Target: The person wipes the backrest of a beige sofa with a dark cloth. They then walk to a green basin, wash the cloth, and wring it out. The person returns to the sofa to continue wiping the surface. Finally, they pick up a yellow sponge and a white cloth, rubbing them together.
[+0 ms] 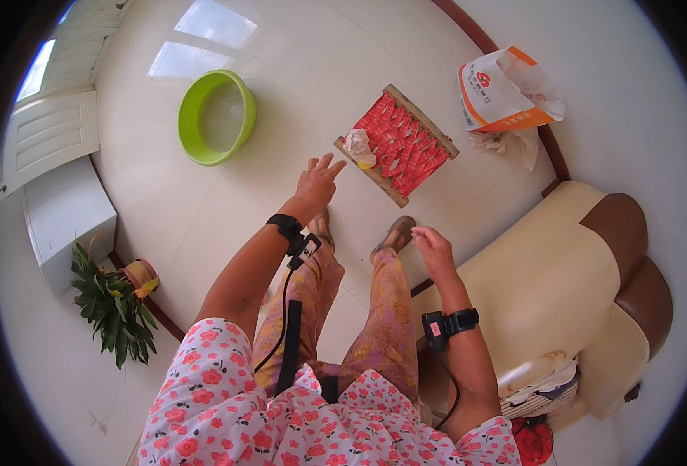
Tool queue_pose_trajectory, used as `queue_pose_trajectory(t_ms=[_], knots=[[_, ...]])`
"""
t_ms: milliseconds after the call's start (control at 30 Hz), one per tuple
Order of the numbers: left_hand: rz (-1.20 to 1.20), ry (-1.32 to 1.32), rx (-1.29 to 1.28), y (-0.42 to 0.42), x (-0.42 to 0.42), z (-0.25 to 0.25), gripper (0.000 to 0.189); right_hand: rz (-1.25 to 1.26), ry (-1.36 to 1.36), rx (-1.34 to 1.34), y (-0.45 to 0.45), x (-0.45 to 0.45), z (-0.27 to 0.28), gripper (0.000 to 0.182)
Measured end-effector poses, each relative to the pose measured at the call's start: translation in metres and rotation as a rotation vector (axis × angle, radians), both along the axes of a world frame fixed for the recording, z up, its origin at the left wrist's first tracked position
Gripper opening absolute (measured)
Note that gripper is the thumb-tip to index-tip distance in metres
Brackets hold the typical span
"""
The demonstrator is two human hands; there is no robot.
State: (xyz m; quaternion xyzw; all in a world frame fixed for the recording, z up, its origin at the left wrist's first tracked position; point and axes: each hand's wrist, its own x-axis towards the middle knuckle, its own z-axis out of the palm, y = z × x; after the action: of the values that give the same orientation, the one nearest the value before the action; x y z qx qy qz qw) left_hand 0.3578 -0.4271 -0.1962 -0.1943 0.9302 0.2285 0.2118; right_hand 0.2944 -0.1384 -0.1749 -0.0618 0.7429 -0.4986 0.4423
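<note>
My left hand (317,183) reaches forward above the tiled floor, its fingers apart and holding nothing. Just ahead and to its right is a low folding stool (402,140) with wooden rails and a seat of woven red strips. A crumpled whitish cloth or tissue (358,147) lies on the stool's near left edge, with something yellow under it. My right hand (434,247) hangs beside my right shoe, its fingers curled; whether anything small is between them cannot be told. A green plastic basin (187,125) holding cloudy water stands to the left, beyond my left hand.
A white and orange bag (495,96) stands by the right wall, with crumpled paper or plastic beside it. A cream and brown sofa (541,256) fills the right side. At left are a potted plant (116,303), a white cabinet or appliance (73,215) and a door (52,137).
</note>
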Motion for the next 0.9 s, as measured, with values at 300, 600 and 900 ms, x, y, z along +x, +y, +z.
queue_pose_trajectory(t_ms=[300,600,900], knots=[[-0.616,0.194,-0.447,0.007,-0.057,-0.104,0.047,-0.155,-0.028,0.014,-0.033,0.017,-0.071,0.017],[-0.256,0.186,0.198,-0.017,-0.082,-0.091,0.024,-0.305,-0.216,-0.023,-0.018,0.025,-0.068,0.02],[0.569,-0.111,1.048,0.051,-0.076,0.102,0.031,-0.248,0.203,-0.339,-0.085,-0.036,0.091,0.035]])
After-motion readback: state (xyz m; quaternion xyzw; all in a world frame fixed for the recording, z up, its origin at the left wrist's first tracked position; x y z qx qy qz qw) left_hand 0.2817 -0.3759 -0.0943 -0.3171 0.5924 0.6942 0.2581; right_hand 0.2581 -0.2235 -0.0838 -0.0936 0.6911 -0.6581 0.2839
